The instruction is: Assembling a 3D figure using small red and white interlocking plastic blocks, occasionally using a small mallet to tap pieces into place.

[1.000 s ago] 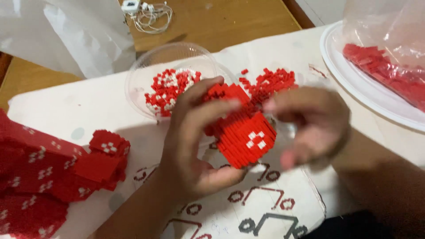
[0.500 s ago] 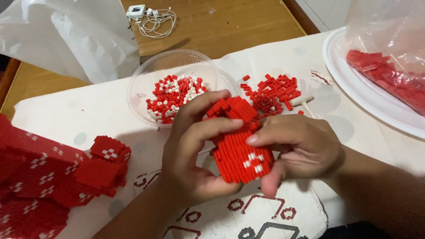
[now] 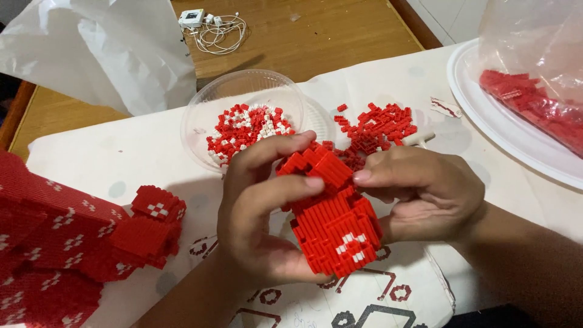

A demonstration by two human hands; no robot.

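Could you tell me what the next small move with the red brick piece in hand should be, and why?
Probably press the upper brick section down with the right hand while the left hand steadies the red brick piece. The top part sits tilted against the body rather than flush, and both thumbs already rest on it.

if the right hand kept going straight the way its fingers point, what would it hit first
The right hand points left, fingertips already on the red brick model. Past that, it would most likely meet the left hand, which grips the model's other side, though depth is hard to judge.
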